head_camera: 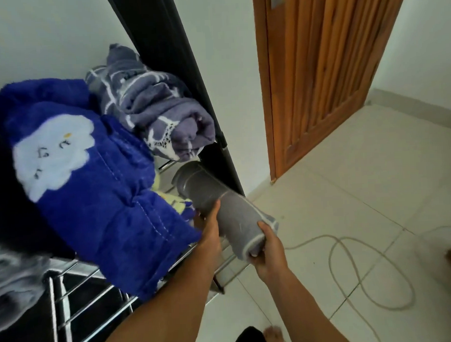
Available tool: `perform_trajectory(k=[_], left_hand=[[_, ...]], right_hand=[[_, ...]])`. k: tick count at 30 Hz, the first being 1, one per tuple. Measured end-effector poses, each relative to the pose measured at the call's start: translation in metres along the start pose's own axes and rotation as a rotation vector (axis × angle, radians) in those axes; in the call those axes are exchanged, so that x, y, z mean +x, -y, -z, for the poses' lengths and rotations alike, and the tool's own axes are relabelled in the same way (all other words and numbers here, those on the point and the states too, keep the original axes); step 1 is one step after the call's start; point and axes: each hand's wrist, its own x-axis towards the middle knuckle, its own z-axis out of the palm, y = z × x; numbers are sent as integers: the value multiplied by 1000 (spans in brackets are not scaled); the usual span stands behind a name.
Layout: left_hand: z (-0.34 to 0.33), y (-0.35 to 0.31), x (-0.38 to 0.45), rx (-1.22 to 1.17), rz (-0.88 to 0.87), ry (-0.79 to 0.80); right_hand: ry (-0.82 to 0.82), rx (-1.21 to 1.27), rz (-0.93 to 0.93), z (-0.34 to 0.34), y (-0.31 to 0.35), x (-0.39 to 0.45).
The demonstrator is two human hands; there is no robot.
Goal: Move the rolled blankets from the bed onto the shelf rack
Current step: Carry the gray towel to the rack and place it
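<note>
A grey rolled blanket [215, 204] lies lengthwise with its far end inside a lower tier of the metal shelf rack [69, 278]. My left hand [208, 227] grips its left side and my right hand [269, 248] holds its near end. On the rack's top tier a blue blanket with a white cloud face [86, 180] hangs over the front edge. Beside it, to the right, rests a grey-purple blanket with white lines [153, 106]. The bed is out of view.
A black post [190, 77] of the rack rises just right of the blankets. A wooden door [325, 72] stands at the right. A pale cable [350, 268] loops across the tiled floor. My bare foot [273, 335] shows at the bottom. Something yellow [169, 198] lies under the blue blanket.
</note>
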Motion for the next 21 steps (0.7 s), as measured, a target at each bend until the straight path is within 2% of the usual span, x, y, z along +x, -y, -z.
perform_trajectory(k=[3, 8, 16, 21], left_hand=[[7, 6, 14, -29, -34, -91], [4, 8, 16, 161, -212, -203], [8, 5, 9, 338, -188, -173], [14, 7, -19, 409, -158, -150]], right_hand=[[18, 1, -46, -8, -6, 5], [26, -140, -24, -15, -7, 12], [68, -434, -36, -15, 0, 1], [36, -512, -8, -6, 16, -27]])
